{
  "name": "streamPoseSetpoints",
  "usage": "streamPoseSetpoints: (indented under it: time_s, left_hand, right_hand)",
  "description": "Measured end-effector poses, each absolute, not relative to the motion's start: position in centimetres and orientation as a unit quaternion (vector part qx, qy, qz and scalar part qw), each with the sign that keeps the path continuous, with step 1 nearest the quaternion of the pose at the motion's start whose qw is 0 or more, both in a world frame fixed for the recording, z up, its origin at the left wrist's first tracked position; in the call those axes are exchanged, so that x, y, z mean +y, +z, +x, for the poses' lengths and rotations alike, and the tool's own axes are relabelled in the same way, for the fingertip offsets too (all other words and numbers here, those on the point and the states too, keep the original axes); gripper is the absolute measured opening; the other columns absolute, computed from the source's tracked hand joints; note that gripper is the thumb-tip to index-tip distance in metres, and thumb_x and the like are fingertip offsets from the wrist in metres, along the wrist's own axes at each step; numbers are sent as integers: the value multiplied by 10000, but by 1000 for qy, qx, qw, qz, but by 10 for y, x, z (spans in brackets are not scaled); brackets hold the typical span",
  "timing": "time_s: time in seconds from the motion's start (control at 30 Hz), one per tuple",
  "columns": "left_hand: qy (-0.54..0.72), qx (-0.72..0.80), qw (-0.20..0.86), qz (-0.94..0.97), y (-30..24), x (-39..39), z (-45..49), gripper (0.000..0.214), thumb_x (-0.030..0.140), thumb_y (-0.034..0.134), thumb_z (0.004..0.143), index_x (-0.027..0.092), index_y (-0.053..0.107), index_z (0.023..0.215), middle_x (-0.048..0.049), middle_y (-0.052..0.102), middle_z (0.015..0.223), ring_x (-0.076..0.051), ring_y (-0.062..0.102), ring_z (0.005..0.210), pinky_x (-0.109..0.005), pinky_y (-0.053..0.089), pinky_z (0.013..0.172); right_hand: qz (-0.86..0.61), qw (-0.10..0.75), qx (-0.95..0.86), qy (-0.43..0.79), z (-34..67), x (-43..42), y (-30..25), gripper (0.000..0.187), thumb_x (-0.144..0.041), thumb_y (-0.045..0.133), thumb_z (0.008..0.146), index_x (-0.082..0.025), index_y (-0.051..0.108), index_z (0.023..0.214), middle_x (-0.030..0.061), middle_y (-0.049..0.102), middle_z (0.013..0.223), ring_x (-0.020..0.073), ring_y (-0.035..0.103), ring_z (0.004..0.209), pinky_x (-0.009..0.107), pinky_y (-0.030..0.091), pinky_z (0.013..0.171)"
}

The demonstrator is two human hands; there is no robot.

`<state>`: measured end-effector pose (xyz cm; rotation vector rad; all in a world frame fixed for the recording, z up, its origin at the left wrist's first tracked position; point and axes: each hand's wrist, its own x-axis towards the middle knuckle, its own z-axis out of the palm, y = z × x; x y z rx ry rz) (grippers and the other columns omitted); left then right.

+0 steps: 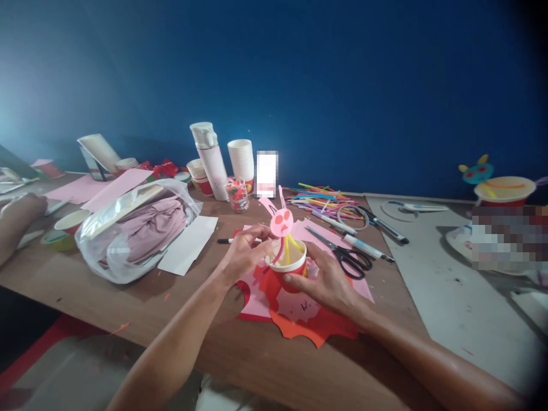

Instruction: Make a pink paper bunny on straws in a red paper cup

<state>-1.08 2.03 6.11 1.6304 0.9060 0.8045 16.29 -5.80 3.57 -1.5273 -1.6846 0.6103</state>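
Note:
A red and white paper cup point(287, 267) stands at the table's front middle, and my right hand point(329, 279) is wrapped round its right side. Out of it rises a pink paper rabbit face point(281, 222) with long ears, above yellow pipe cleaners point(293, 242). My left hand point(250, 251) is closed at the cup's left rim, its fingers on a magenta pipe cleaner point(280, 251) below the face; the exact grip is partly hidden. Under the cup lie pink paper and an orange scalloped paper piece point(317, 331) with a drawn-on pink patch.
Black scissors point(353, 261), markers point(363, 246), a cutter point(387, 227) and a heap of coloured pipe cleaners point(325, 200) lie right of the cup. Behind stand a flask point(210, 162) and stacked cups point(241, 160). A plastic bag point(128, 251) is left; another person's hand point(23, 214) is farther left.

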Motion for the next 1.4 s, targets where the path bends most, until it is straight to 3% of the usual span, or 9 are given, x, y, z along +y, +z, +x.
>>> streamPoseSetpoints:
  time_s: [0.13,0.3,0.4,0.53,0.8,1.1,1.27,1.4]
  left_hand:
    - [355,370,513,688,63,23,-14,131,255,583,767,151,643,818,-36,612,874,-139,560,833,-245,432,756]
    - [341,372,550,665,63,22,-15,107,239,571,769,144,614,790,-6,592,747,-94,531,686,-218,425,665]
    - [316,365,565,669,59,22,-12,180,297,620,750,149,581,843,-11,596,779,-98,538,674,-223,436,626]
    - [330,354,535,692,48,22,-6,237,283,682,698,156,551,850,-9,596,811,-102,556,710,-222,449,648]
    - [324,395,495,703,45,21,-6,131,275,596,761,150,560,773,13,561,650,-96,550,579,-207,455,525]
    - [381,397,480,683,49,18,-4,122,264,616,746,154,583,787,8,594,697,-99,591,583,-210,489,545]
    - [438,353,479,674,52,17,1,128,251,656,708,136,601,702,-23,603,872,-76,592,579,-207,505,558]
    - [454,333,519,643,49,16,7,158,278,666,711,136,595,712,-34,638,873,-60,577,518,-207,499,538]
  right_hand:
    - [-610,389,-646,241,165,-59,42,533,-391,649,696,-210,512,1178,77,646,1080,265,600,972,388,454,826]
    - [-625,420,-614,238,171,-56,42,643,-391,653,695,-213,407,1262,96,610,1146,270,574,1039,404,453,849]
    - [-617,451,-594,250,176,-51,35,643,-414,641,716,-224,383,1273,102,596,1166,265,574,1041,398,471,816]
    - [-617,473,-576,253,179,-47,31,627,-449,619,736,-217,385,1269,118,593,1158,273,580,1027,431,466,827]
    - [-631,467,-574,231,183,-45,29,648,-468,623,731,-218,378,1277,123,577,1188,279,566,1065,447,455,865]
    - [-641,451,-592,186,183,-45,30,667,-493,613,726,-213,373,1282,126,563,1213,289,565,1075,441,458,870]
    - [-642,433,-612,161,181,-47,34,644,-474,625,714,-214,395,1256,124,559,1222,297,561,1080,437,450,875]
    - [-639,428,-621,153,177,-49,35,621,-439,630,716,-222,398,1249,108,578,1193,279,578,1042,415,459,853]
